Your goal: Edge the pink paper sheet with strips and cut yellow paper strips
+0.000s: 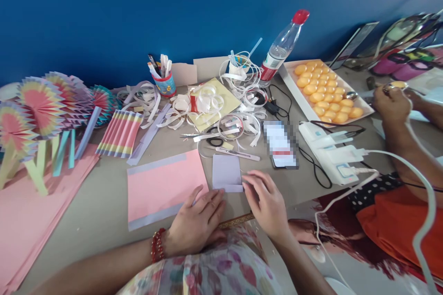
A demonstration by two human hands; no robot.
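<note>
A small lavender paper [226, 170] lies on the table in front of me, with a narrow fold along its near edge. My left hand [199, 219] rests flat, fingertips at the lower left corner of that paper and thumb over the edge of a pink sheet [166, 184] with lavender strips along two sides. At the lavender paper's right edge, my right hand [266, 198] has its fingers apart, with thumb and fingertips touching or close to the folded corner. Just beyond the paper lie a white craft knife [238, 153] and black-handled scissors [215, 141].
Paper fans [41, 106], a pleated sheet [119, 133] and stacked pink paper [44, 221] occupy the left. Curled strips [207, 101], a pen cup [165, 84] and a bottle [282, 50] stand behind. Rightward are a phone [280, 145], a power strip [327, 152] and a co-worker's hand [392, 101].
</note>
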